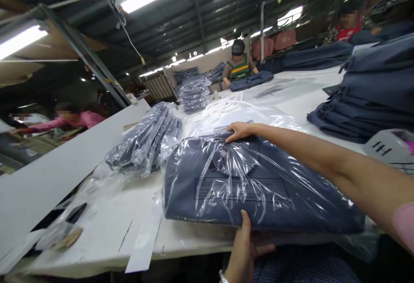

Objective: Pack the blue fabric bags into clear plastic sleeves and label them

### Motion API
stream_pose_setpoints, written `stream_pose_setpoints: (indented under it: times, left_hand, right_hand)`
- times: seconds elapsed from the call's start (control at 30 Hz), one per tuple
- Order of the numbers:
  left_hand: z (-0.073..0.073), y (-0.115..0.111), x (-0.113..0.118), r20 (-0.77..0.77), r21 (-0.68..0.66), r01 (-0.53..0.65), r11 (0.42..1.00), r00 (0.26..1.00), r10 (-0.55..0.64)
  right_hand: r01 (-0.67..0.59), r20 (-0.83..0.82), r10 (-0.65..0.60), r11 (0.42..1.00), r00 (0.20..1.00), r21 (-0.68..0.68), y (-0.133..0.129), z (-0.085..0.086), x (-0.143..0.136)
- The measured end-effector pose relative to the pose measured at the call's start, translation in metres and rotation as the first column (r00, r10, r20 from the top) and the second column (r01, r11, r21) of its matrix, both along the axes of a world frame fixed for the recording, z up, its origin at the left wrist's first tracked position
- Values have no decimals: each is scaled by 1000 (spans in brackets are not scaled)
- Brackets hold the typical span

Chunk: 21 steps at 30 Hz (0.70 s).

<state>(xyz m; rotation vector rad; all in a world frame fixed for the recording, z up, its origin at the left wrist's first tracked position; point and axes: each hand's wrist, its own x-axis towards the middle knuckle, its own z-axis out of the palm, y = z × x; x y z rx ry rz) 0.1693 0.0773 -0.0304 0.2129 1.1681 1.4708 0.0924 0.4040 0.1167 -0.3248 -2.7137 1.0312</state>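
Observation:
A folded dark blue garment in a clear plastic bag [184, 188] lies across the near part of the white table. Reaching in from the right, my right hand [239, 131] grips the bag's far edge, where the plastic is creased into folds. At the near edge is my left hand [244, 246], with its thumb up against the bag and its index finger stretched out to the right below it. Printed text in a box shows on the plastic between my hands.
Bagged garments [145, 136] lie to the left, with another bagged stack [194, 93] behind. Clear bags [246, 112] lie beyond the package. Dark folded garments [371, 89] are piled at right. A person [239, 68] works across the white table [110, 218]; a white strip [144, 244] overhangs its edge.

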Motion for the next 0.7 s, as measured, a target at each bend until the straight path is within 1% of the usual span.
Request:
stream_pose_setpoints:
  times: [0.03,0.07,0.1,0.13,0.17,0.2,0.23,0.27,0.3,0.33,0.37,0.4,0.43,0.47,0.5,0.53,0.6,0.63,0.7]
  left_hand:
    - [3,-2,0,-19,-28,164,986,986,-164]
    - [8,-5,-2,-54,-73,326,943,942,-330]
    - [15,-8,-5,-112,-128,444,887,882,-458]
    - [25,-13,-11,-200,-184,495,849,827,-525]
    - [37,-17,-19,-323,-228,475,850,787,-526]
    - [50,-21,-31,-481,-249,387,888,746,-460]
    - [63,-24,-45,-656,-226,247,942,677,-335]
    - [73,-27,-62,-817,-164,96,982,545,-190]
    - [80,-29,-81,-936,-81,-34,996,345,-65]
    - [83,-30,-100,-991,-15,-113,993,136,1]
    - [82,-31,-119,-998,23,-152,988,-54,15]
    - [75,-32,-136,-980,25,-172,985,-201,-11]
    - [65,-32,-151,-951,-1,-186,983,-303,-59]
    - [52,-33,-163,-924,-38,-200,979,-367,-111]
    - [38,-34,-172,-901,-73,-218,973,-404,-158]
    - [25,-35,-178,-886,-93,-240,966,-423,-190]
    - [4,-36,-184,-876,-95,-267,959,-434,-208]
    - [-2,-37,-184,-879,-85,-271,959,-433,-200]
    - [-5,-40,-181,-894,-54,-265,963,-416,-164]
  right_hand:
    - [13,-3,-13,1000,1000,-4,-4,-7,-3]
    - [27,-9,-27,1000,1000,-10,-10,-13,-4]
    - [41,-15,-41,999,999,-14,-18,-19,-2]
    - [46,-21,-46,999,999,-14,-26,-25,5]
    - [38,-26,-38,999,999,-10,-37,-31,16]
    - [21,-33,-21,1000,999,0,-48,-38,31]
    - [-8,-35,9,1000,999,20,-60,-45,50]
    - [-26,-42,28,999,999,48,-72,-53,73]
    - [-17,-43,21,996,999,89,-83,-62,97]
    - [15,-25,-12,990,1000,143,-92,-72,123]
    - [57,-8,-56,977,998,207,-98,-83,147]
    - [110,-4,-113,955,994,276,-103,-96,169]
    - [186,-21,-190,922,982,341,-104,-108,188]
    - [242,-38,-248,885,968,399,-105,-121,203]
    - [280,-58,-285,851,957,445,-104,-132,213]
    - [307,-78,-309,821,948,482,-104,-141,220]
    - [328,-119,-314,786,942,523,-104,-153,225]
    - [332,-141,-305,786,942,521,-105,-155,226]
    - [374,-193,-321,800,927,468,-108,-155,227]
